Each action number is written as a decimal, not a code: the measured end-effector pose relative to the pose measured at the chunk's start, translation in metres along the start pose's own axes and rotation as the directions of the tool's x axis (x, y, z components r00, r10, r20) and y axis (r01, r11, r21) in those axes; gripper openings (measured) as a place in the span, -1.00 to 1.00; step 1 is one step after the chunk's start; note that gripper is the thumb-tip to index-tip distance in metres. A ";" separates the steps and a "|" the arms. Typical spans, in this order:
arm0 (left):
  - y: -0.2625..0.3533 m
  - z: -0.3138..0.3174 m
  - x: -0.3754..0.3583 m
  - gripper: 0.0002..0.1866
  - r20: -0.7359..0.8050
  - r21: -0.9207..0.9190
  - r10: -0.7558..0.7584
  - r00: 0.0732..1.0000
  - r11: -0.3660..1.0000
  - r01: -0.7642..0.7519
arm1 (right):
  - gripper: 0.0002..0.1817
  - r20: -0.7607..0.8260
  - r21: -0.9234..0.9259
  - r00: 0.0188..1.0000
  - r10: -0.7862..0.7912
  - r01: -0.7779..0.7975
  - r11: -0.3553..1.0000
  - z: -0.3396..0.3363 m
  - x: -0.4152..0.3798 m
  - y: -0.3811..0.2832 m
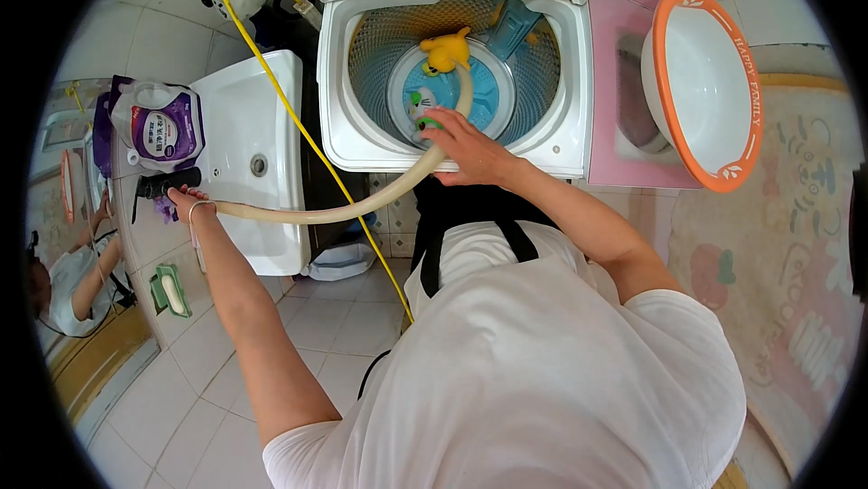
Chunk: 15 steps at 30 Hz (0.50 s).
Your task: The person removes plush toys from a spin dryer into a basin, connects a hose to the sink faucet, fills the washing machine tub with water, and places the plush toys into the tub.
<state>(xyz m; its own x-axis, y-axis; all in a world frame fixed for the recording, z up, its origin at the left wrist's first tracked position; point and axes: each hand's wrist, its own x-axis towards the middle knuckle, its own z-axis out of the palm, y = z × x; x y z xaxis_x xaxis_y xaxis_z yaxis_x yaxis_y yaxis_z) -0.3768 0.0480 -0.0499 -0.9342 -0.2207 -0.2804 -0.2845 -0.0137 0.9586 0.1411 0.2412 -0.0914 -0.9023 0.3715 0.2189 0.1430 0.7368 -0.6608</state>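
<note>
A cream-coloured hose [334, 215] runs from beside the sink into the open washing machine [336, 82], where its far end bends down into the drum. At the sink's left edge, my left hand [188, 202] is closed around the near end, next to a black tap [167, 182]. My right hand [470, 147] grips the hose over the machine's front rim, its fingers partly hiding a white and green plush toy [421, 100]. A yellow plush toy [445, 52] lies deeper in the drum, touching or close to the hose.
A purple detergent pouch [163, 127] stands by the white sink [244, 118]. A yellow cable [298, 118] crosses in front of the sink and over the hose. On the right, an orange-rimmed basin [665, 82] sits on the pink part of the machine. A green soap dish [170, 290] is at lower left.
</note>
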 end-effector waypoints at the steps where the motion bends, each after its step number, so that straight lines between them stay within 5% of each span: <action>1: 0.001 0.000 0.000 -0.62 0.001 0.000 0.000 1.000 1.000 0.000 | -0.29 0.000 0.000 1.000 0.000 0.000 1.000 0.000 0.000 0.000; 15: 0.002 -0.001 -0.002 -0.60 0.022 0.017 -0.020 1.000 1.000 0.020 | -0.29 0.023 -0.011 1.000 0.005 -0.005 1.000 0.002 0.001 0.001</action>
<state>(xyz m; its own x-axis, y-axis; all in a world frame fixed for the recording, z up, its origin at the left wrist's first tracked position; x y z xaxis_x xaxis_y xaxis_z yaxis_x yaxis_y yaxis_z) -0.3758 0.0476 -0.0472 -0.9327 -0.1990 -0.3006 -0.3066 -0.0010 0.9518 0.1396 0.2412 -0.0934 -0.9106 0.3621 0.1991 0.1517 0.7410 -0.6541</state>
